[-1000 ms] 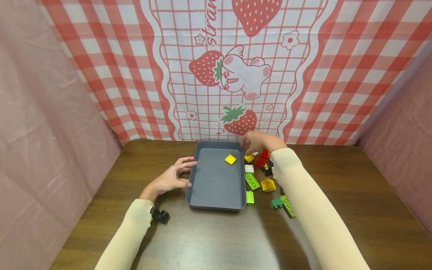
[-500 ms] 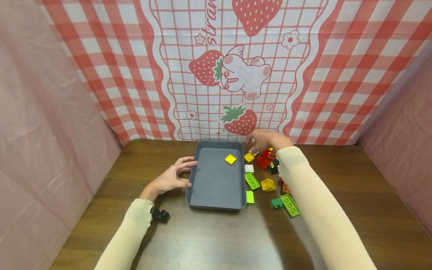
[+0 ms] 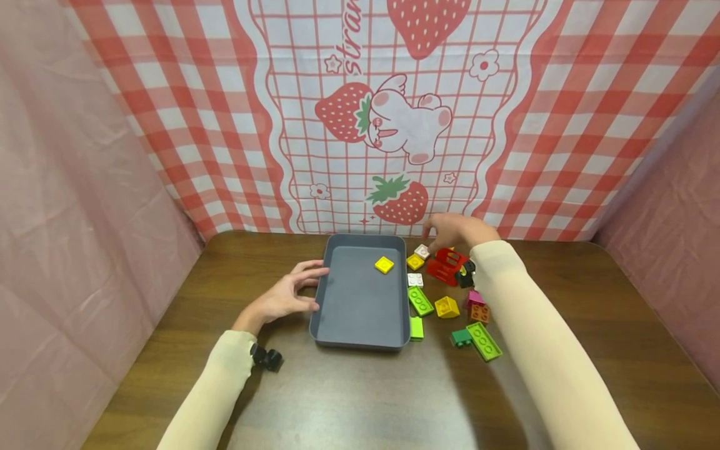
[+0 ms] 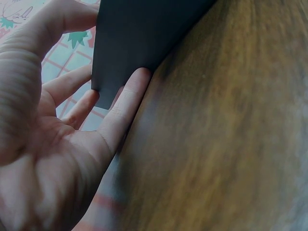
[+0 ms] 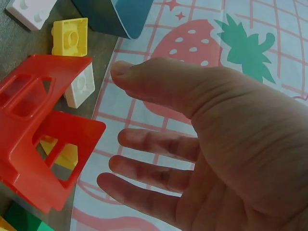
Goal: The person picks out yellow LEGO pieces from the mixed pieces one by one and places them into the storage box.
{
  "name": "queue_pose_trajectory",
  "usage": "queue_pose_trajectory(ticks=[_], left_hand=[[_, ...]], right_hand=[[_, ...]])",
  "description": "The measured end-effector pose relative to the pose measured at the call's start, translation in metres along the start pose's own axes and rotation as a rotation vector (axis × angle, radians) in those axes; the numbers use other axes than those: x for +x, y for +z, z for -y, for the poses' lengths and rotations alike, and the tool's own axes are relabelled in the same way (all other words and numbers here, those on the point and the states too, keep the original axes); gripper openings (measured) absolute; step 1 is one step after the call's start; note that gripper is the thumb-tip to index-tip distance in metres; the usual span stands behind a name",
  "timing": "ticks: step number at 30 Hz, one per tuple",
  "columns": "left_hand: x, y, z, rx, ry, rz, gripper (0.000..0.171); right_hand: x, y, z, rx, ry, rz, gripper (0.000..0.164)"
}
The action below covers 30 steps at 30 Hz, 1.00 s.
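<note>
My left hand (image 3: 284, 297) rests its fingertips along the left wall of a dark grey tray (image 3: 360, 345). The left wrist view shows the fingers of this hand (image 4: 62, 144) fairly straight at the tray wall (image 4: 130, 43). One yellow toy brick (image 3: 385, 265) lies inside the tray. Beyond the tray's far right corner, my right hand (image 3: 452, 230) hovers over the bricks, holding nothing, thumb and fingers spread apart. Nearest to it are a red toy piece with window openings (image 5: 24, 120), a white brick (image 5: 81, 86) and a yellow brick (image 5: 71, 37).
Right of the tray lie a white brick (image 3: 415, 280), lime green bricks (image 3: 420, 301), a yellow sloped brick (image 3: 447, 307), a dark green brick (image 3: 461, 338), an orange-brown brick (image 3: 480, 312) and a pink one (image 3: 475, 299). A strawberry-patterned cloth (image 3: 360, 187) hangs behind the table.
My right hand has moved to the right, away from the tray's corner, uncovering the small white brick and more of the red piece. The left hand and the tray have stayed put.
</note>
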<state>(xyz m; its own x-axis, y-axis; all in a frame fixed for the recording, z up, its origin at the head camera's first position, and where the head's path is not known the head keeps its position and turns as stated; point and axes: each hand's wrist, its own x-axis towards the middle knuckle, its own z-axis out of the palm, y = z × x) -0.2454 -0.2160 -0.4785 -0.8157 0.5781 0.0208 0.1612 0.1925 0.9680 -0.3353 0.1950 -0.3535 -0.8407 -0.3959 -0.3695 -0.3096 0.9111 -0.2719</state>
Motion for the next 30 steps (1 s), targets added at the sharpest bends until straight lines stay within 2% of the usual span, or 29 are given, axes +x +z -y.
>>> queue_pose_trajectory(ticks=[7,30], left_hand=[[0.000,-0.001,0.001,0.000,0.008,0.000,0.080],[0.001,-0.002,0.001,0.004,-0.009,0.004,0.081]], right_hand=[[0.004,-0.001,-0.002,0.063,0.058,0.011,0.038],[0.014,0.012,-0.023,0.078,0.056,0.004,0.021]])
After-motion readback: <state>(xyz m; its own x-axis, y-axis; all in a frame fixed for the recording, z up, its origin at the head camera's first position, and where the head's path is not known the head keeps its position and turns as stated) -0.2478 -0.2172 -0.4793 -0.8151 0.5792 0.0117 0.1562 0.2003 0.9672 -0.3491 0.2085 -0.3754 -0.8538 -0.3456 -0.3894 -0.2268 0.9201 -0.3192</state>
